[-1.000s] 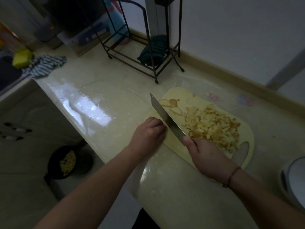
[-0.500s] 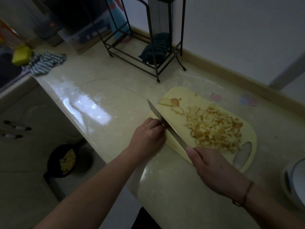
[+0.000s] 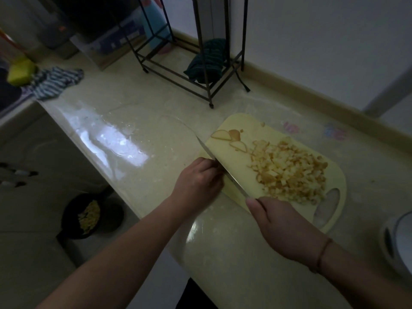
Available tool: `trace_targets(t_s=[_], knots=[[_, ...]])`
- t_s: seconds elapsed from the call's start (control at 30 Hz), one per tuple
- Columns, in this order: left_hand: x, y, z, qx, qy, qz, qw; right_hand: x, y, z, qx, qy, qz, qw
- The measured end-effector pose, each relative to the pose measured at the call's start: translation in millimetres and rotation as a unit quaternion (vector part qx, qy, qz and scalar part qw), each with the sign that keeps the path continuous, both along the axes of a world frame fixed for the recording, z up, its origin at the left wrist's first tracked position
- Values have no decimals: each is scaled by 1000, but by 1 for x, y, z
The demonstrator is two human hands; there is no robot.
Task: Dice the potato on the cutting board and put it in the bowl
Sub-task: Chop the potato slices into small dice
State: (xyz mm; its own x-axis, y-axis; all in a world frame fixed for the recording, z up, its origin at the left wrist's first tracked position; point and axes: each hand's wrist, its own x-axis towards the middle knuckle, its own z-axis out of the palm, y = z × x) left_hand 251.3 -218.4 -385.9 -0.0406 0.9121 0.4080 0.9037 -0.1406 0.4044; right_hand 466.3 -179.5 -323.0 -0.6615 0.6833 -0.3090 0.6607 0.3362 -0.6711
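On board (image 3: 231, 130), knife (image 3: 223, 170) diagonal.

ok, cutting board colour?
Pale yellow, plain; the cutting board shows best in the head view.

Glossy beige countertop (image 3: 138, 121): yellow cutting board (image 3: 231, 128) at near edge, black wire rack (image 3: 194, 70) along back edge, striped cloth (image 3: 55, 82) far-left corner.
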Motion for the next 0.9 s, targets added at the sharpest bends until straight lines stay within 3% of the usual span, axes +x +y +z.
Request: trace_targets(t_s=[0.57, 0.9], knots=[[-3, -11, 2, 6, 6, -14, 1000, 11, 3, 4, -26, 58, -25, 998], [-3, -7, 1, -12, 23, 2, 1000, 32, -7, 7, -13, 36, -16, 999]])
